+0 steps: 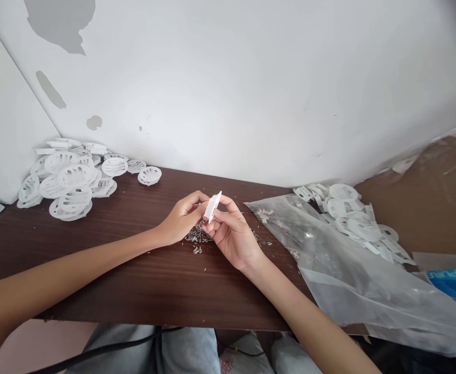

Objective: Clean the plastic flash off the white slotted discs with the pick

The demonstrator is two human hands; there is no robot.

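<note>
Over the middle of the dark brown table, both hands meet around one white plastic disc (213,206), tilted up so that I see it nearly edge-on. My left hand (184,217) grips its left side with the thumb and bent fingers. From the right, my right hand (233,234) pinches the disc between thumb and fingers. A heap of small shiny metal pieces (197,234) lies on the table just under the hands, partly hidden by them. A couple of loose metal pieces (197,250) lie nearer to me.
A pile of white slotted discs (75,176) stands at the back left by the wall. On the right, a clear plastic bag (340,270) lies beside more white plastic parts (362,223). A cardboard box (426,197) and a blue packet (452,284) are farther right.
</note>
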